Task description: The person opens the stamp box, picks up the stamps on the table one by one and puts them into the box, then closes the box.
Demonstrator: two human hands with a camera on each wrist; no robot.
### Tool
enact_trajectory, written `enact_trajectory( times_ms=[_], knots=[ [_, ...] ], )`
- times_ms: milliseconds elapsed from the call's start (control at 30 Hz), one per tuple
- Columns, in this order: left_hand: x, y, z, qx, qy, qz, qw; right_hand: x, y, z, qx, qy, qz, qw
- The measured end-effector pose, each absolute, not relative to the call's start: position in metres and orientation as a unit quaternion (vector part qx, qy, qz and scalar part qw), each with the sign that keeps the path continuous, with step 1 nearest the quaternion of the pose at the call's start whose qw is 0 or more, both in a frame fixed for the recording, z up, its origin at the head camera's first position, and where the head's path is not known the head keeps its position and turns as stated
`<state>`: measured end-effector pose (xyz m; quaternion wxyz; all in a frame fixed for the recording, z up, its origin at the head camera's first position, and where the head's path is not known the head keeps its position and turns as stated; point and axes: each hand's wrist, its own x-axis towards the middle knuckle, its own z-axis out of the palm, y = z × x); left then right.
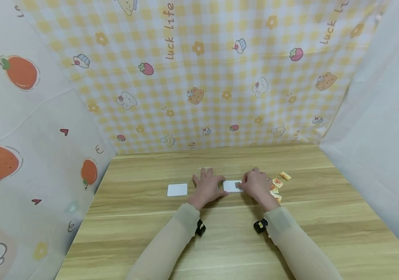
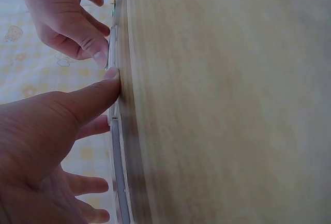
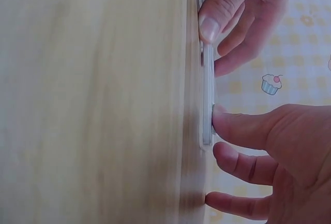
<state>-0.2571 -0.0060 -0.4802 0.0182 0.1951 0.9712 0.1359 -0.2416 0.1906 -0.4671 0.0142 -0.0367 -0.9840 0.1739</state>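
Observation:
A white rounded card lies on the wooden table between the two hands. My left hand grips its left end, thumb on the near edge and index finger at the far edge; the other fingers are spread. The card shows edge-on in the left wrist view, with the left thumb against it. On the card's right part is a small flat grey piece. My right hand holds this piece against the card, with the right thumb on top; the index fingertip is partly hidden from above.
Another white card lies left of the left hand. Several small yellow-orange printed pieces lie scattered right of the right hand, some partly covered by it. A checked cloth hangs behind the table.

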Motion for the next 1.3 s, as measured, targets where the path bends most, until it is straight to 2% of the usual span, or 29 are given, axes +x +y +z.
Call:
enact_trajectory(
  times_ms=[867,1300],
  knots=[
    [-0.26,-0.006,-0.478,0.2,0.97,0.14,0.013,-0.243,0.196,-0.461,-0.028,-0.98,0.199,0.008],
    [-0.259,-0.006,-0.479,0.198,0.97,0.143,0.016,-0.242,0.201,-0.448,0.014,-0.971,0.239,0.005]
  ],
)
